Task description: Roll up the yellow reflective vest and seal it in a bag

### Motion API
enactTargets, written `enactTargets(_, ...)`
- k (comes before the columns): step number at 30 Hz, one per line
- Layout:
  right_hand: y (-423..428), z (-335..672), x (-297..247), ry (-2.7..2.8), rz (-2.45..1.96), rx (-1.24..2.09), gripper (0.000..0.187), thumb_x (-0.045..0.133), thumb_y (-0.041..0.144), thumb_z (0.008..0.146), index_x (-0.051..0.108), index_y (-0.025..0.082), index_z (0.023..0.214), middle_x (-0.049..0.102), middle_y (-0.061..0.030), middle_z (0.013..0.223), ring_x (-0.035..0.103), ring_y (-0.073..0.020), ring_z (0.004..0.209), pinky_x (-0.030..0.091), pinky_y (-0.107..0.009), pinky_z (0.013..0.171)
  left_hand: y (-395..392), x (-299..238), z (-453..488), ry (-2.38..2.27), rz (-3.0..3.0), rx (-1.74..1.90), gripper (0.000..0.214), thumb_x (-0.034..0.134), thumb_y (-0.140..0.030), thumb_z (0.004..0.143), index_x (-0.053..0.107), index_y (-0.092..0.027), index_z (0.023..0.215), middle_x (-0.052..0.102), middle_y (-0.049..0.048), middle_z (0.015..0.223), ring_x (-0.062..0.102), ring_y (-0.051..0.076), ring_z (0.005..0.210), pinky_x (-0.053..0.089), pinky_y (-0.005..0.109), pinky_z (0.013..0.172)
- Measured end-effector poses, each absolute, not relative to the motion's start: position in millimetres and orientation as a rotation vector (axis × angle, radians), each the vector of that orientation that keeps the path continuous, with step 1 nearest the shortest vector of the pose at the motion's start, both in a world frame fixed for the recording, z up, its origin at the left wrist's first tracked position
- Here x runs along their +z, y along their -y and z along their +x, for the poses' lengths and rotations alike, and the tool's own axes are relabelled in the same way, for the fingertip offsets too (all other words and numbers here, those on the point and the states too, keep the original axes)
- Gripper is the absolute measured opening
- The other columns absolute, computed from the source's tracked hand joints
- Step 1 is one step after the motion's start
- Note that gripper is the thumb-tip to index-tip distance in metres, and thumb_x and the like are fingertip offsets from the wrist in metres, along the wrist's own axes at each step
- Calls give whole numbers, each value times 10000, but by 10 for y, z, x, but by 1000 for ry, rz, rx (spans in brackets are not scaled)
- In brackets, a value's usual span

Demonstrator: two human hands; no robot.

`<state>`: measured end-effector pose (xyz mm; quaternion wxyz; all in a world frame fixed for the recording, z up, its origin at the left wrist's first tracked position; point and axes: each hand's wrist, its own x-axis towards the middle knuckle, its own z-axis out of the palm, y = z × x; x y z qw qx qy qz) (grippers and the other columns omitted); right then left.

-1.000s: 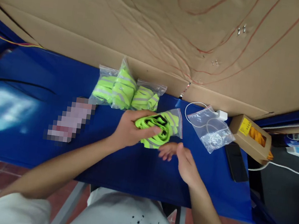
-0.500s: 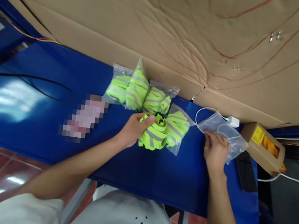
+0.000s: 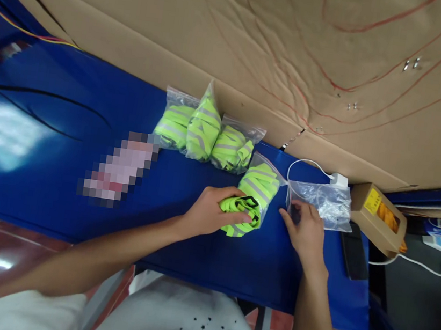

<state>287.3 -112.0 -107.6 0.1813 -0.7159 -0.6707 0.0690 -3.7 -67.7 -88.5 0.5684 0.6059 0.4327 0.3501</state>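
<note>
While my left hand (image 3: 208, 215) gripped a rolled neon-green vest (image 3: 239, 211) on the blue table (image 3: 66, 128) w/ a filled bag (image 3: 261, 184) just behind, my right hand (image 3: 305, 230) lay open on an empty zip bag (image 3: 327, 203); loose grip could've let the roll unfurl.

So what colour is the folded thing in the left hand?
Bright neon yellow-green fabric bundle with grey stripes, head view.
</note>
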Motion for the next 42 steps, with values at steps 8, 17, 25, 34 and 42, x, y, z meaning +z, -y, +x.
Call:
enactTargets(8, 1327, 2554, -781, 1731, -1815, 128, 187, 617, 359, 989, 718, 205, 1023, 726, -64, 960, 675, -212, 890, 502, -365, 859, 802, -827, 20, -849, 1288, 800, 532, 928, -449, 649, 662, -187, 1028, 715, 14, 908, 659, 161, 784, 503, 236, 691)
enactTargets(17, 1525, 2554, -1105, 1635, -2153, 381, 439, 608, 567, 962, 702, 170, 1123, 729, -105, 970, 687, -262, 883, 511, -405, 823, 831, -812, -27, -816, 1229, 711, 498, 898, -435, 702, 595, -189, 1012, 651, -26, 824, 566, 108, 666, 433, 219, 611)
enactTargets(25, 1651, 2187, -751, 1716, -1760, 85, 107, 669, 248, 962, 730, 224, 1047, 749, -54, 971, 690, -223, 891, 510, -374, 858, 944, -866, 62, -772, 1166, 661, 746, 948, -431, 617, 524, -219, 1192, 651, -33, 808, 632, 151, 693, 469, 251, 620)
enactTargets(34, 1687, 2039, -682, 2067, -1552, 334, 364, 575, 60, 964, 702, 272, 1232, 729, -44, 1064, 678, -203, 929, 536, -353, 832, 885, -841, 9, -745, 1213, 588, 704, 936, -517, 631, 605, -179, 1154, 702, 4, 885, 652, 177, 792, 513, 281, 713)
enactTargets(42, 1615, 2060, -530, 1612, -1617, 718, 156, 664, 166, 956, 749, 276, 1027, 724, -8, 943, 687, -176, 866, 532, -315, 764, 832, -782, -12, -803, 1327, 577, 520, 908, -556, 656, 598, -172, 819, 589, -41, 716, 526, 125, 671, 368, 219, 570)
